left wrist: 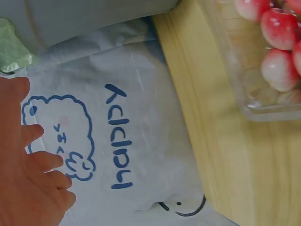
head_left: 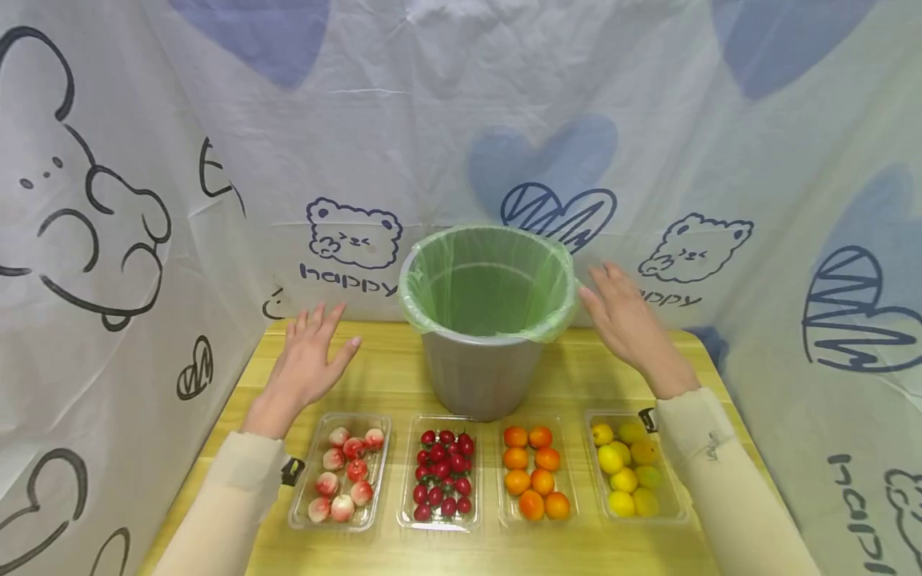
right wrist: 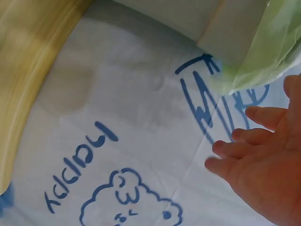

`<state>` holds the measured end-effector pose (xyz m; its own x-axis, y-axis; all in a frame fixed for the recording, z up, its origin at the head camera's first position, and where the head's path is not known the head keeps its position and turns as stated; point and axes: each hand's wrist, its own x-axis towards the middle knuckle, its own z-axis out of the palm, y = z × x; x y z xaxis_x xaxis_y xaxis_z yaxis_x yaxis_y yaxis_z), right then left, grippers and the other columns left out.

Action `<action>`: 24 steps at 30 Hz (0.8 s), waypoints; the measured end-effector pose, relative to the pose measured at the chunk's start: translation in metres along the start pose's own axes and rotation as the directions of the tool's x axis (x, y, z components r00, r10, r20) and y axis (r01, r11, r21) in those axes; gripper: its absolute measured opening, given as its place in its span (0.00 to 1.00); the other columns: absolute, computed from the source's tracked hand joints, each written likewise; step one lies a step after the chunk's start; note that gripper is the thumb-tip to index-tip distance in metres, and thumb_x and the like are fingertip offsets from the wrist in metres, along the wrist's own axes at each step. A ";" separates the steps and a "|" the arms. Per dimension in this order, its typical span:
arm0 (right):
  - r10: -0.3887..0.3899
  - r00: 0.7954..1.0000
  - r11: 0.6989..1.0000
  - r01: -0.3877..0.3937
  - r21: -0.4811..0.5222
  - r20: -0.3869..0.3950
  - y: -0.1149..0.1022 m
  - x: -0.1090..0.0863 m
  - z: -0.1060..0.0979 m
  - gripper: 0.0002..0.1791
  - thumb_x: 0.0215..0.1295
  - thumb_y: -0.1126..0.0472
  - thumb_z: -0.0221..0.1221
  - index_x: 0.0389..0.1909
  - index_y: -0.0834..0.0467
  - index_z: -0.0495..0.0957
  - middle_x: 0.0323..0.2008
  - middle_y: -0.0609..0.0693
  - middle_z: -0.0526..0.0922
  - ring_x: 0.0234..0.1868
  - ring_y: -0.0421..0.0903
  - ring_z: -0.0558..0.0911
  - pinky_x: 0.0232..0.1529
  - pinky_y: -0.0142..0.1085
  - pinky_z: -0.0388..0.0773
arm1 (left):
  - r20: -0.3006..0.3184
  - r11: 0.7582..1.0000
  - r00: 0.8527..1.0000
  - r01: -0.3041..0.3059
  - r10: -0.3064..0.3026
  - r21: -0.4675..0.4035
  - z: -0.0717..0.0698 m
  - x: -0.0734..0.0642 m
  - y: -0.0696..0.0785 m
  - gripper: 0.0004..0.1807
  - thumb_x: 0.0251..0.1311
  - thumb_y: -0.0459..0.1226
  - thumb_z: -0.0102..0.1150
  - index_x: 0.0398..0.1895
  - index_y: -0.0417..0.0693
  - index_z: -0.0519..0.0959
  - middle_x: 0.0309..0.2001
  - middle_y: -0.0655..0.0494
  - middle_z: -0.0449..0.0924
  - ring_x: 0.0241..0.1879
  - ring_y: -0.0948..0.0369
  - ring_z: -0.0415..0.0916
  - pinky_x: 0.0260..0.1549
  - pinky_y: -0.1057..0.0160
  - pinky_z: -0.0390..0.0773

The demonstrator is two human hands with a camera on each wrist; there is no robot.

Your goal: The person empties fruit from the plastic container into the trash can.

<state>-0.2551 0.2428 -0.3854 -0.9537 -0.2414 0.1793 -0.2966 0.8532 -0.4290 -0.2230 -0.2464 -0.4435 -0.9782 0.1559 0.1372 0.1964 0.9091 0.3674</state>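
A grey bin lined with a green plastic bag stands on the table. To its left, my left hand is held in the air, fingers spread and holding nothing; its fingers also show in the left wrist view. My right hand is raised beside the bin's right rim, fingers extended. Its thumb is close to the bag's edge; whether they touch I cannot tell. The right wrist view shows that hand with nothing in it.
Along the table in front of the bin stand clear trays: one of red-and-white fruits, one of small dark red fruits, one of orange fruits, and one of yellow and greenish fruits, partly under my right sleeve. Printed cloth surrounds the table.
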 end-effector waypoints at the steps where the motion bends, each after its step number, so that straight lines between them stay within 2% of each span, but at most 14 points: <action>1: -0.010 1.000 1.000 0.010 0.001 -0.004 -0.002 0.003 0.001 0.42 0.85 0.37 0.31 0.83 0.66 0.51 0.83 0.70 0.44 0.84 0.71 0.46 0.83 0.69 0.41 | 0.000 1.000 1.000 0.001 -0.001 -0.007 0.001 -0.002 -0.002 0.42 0.80 0.60 0.41 0.87 0.49 0.47 0.83 0.29 0.41 0.81 0.27 0.35 0.80 0.27 0.36; 7: -0.038 0.999 0.999 0.039 -0.016 0.016 -0.018 0.020 0.002 0.43 0.84 0.36 0.31 0.84 0.63 0.50 0.84 0.68 0.46 0.84 0.71 0.47 0.80 0.74 0.36 | -0.010 0.999 0.999 0.031 -0.031 -0.027 0.011 -0.019 -0.016 0.42 0.80 0.59 0.41 0.87 0.49 0.48 0.82 0.25 0.42 0.80 0.23 0.36 0.79 0.25 0.35; 10: -0.039 0.998 0.999 0.040 -0.028 0.048 -0.023 0.026 0.002 0.44 0.84 0.34 0.30 0.84 0.63 0.47 0.84 0.67 0.43 0.84 0.71 0.45 0.80 0.73 0.35 | 0.009 0.998 0.999 0.051 -0.051 -0.046 0.020 -0.030 -0.022 0.41 0.81 0.58 0.41 0.86 0.46 0.48 0.81 0.22 0.42 0.79 0.22 0.36 0.79 0.24 0.37; 15: -0.040 0.995 0.998 0.043 -0.040 0.086 -0.025 0.029 0.003 0.44 0.84 0.34 0.29 0.84 0.64 0.45 0.85 0.66 0.41 0.84 0.71 0.44 0.81 0.72 0.34 | 0.027 0.994 0.996 0.086 -0.084 -0.067 0.036 -0.050 -0.034 0.40 0.82 0.56 0.41 0.85 0.42 0.50 0.79 0.18 0.44 0.78 0.20 0.38 0.77 0.22 0.40; 21: -0.057 0.992 0.997 0.061 -0.037 0.115 -0.026 0.032 0.005 0.42 0.84 0.38 0.28 0.85 0.63 0.43 0.85 0.66 0.42 0.84 0.72 0.44 0.81 0.72 0.34 | 0.037 0.987 0.990 0.138 -0.135 -0.087 0.047 -0.074 -0.051 0.39 0.83 0.55 0.39 0.84 0.39 0.51 0.77 0.16 0.47 0.76 0.19 0.44 0.74 0.19 0.43; 24: -0.058 0.988 0.997 0.064 -0.035 0.142 -0.027 0.033 0.005 0.41 0.85 0.39 0.27 0.85 0.63 0.41 0.85 0.65 0.41 0.84 0.71 0.43 0.82 0.70 0.33 | 0.055 0.982 0.986 0.164 -0.159 -0.097 0.051 -0.086 -0.059 0.40 0.83 0.56 0.37 0.85 0.39 0.49 0.78 0.18 0.49 0.75 0.20 0.48 0.75 0.22 0.47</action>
<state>-0.2787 0.2090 -0.3725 -0.9321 -0.3541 0.0763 -0.3551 0.8516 -0.3857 -0.1542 -0.2940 -0.5240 -0.9992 0.0305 0.0261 0.0392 0.8807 0.4720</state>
